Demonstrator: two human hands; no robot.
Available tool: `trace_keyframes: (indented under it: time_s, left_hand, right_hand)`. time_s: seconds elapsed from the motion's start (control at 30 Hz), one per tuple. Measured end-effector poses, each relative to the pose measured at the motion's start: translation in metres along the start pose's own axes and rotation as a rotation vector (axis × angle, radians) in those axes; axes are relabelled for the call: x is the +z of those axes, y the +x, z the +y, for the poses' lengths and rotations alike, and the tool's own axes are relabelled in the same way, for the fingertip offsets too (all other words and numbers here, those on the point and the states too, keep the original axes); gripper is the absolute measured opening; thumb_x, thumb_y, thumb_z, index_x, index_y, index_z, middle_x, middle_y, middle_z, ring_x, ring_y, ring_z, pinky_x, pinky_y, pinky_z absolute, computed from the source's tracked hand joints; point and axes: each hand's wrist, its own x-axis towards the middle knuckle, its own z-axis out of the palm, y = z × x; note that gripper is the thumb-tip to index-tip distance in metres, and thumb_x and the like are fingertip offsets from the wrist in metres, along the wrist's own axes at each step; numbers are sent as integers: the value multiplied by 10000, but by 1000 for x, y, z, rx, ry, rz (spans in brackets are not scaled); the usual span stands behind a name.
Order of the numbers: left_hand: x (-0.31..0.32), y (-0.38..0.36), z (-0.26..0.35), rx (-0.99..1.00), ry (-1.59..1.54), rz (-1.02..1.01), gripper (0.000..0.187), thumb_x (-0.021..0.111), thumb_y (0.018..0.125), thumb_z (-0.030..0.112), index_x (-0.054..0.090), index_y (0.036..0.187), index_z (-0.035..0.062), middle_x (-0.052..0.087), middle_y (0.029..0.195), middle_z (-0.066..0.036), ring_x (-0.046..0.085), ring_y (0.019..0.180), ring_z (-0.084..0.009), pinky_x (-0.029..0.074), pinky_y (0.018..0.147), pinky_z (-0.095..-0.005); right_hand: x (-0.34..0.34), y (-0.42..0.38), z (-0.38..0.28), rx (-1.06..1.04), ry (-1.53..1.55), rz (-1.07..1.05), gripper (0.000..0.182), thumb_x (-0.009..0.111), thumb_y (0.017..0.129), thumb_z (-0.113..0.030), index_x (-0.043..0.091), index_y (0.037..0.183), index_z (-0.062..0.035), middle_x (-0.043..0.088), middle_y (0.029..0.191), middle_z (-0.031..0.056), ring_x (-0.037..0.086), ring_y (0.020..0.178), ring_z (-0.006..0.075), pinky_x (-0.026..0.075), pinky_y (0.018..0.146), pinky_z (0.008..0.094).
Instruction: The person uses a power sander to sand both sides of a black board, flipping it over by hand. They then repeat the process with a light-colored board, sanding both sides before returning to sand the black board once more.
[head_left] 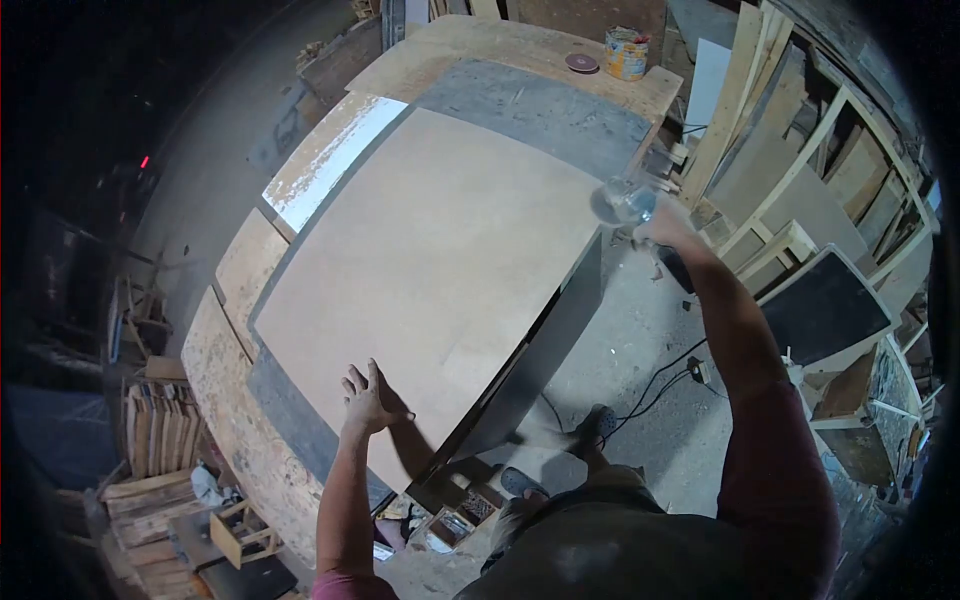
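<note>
A large pale beige panel (430,260) lies on the workbench, with a dark grey board (530,105) showing around its far and left edges. My left hand (366,402) has its fingers spread over the panel's near end, and a shadow falls beside it. At the panel's far right corner, my right hand (662,222) is closed around a hand-held power tool (626,204) with a round, disc-like head. Motion blurs the tool and its exact kind; its head overlaps the panel edge. Below the panel's right side, a dark grey side face (540,360) drops toward the floor.
A paint-marked tin (627,54) and a round reddish-brown disc (582,64) rest on the bench's far end. Wooden frames (800,170) and boards lean at the right. Black cables (655,385) cross the floor beside my feet. Stacked timber (160,430) stands at the left.
</note>
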Motion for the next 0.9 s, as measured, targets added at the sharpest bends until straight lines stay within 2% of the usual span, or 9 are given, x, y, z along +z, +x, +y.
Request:
trace_keyframes:
  time_s: [0.13,0.23,0.33,0.4,0.53,0.63,0.73,0.8,0.9]
  left_hand:
    - [3,1,-3,9,-2,9,1528,917,445,569,-57,1542,143,-24,1536,-366,37,1398,-591,262,1072,-681]
    - [0,-1,0,-11,59,-22,1502,888,481,611,-63,1542,137,-17,1541,-359,51,1403,-582,263,1088,-656]
    - [8,7,-8,11,97,3,1506,868,479,651,-65,1542,135,-13,1541,-359,53,1405,-579,271,1090,-646]
    - [3,2,-6,27,129,-7,1504,842,482,695,-69,1543,142,5,1540,-360,77,1403,-579,295,1086,-630]
    - [-12,-5,-12,94,303,-56,1496,812,484,740,-70,1544,162,43,1536,-365,164,1383,-585,336,1079,-595]
    - [-17,-11,-23,181,412,-88,1480,835,481,707,-53,1549,194,63,1530,-373,206,1365,-594,344,1074,-591]
    - [-12,-12,-35,246,404,-12,1394,861,549,616,-28,1552,236,81,1526,-377,241,1353,-594,362,1061,-589]
    - [-1,-2,-37,239,362,48,1311,879,614,489,-9,1553,266,88,1524,-380,247,1352,-592,380,1048,-584]
    - [-7,-9,-31,230,351,28,1235,862,674,376,1,1553,270,88,1526,-375,252,1352,-589,393,1042,-575]
  right_hand:
    - [28,-55,-40,-46,-161,3,570,754,559,-246,621,1047,18,677,955,232,666,912,382,534,776,432]
    - [48,-106,-79,50,-185,50,581,767,555,-256,607,1040,21,675,970,233,664,920,386,538,784,441]
    - [68,-155,-104,29,-156,-3,591,781,567,-265,586,1056,4,671,984,230,658,941,393,538,808,447]
    - [89,-190,-129,78,-153,-111,671,808,605,-287,519,1146,-15,663,1044,227,649,1022,380,533,868,447]
    - [103,-265,-183,74,-193,-160,636,800,627,-288,514,1132,-29,666,1052,210,655,1014,367,535,869,445]
    - [113,-294,-200,9,-228,-265,606,798,642,-280,513,1120,-41,671,1039,202,659,1006,366,534,870,442]
    - [109,-288,-198,13,-229,-228,608,802,640,-270,514,1123,-39,673,1032,201,658,1009,364,537,862,443]
    - [106,-259,-172,29,-213,-197,626,802,618,-256,516,1127,-29,670,1045,205,660,1006,363,539,860,442]
    - [96,-210,-133,82,-54,-141,678,795,590,-248,503,1157,-20,664,949,213,674,901,364,541,765,447]
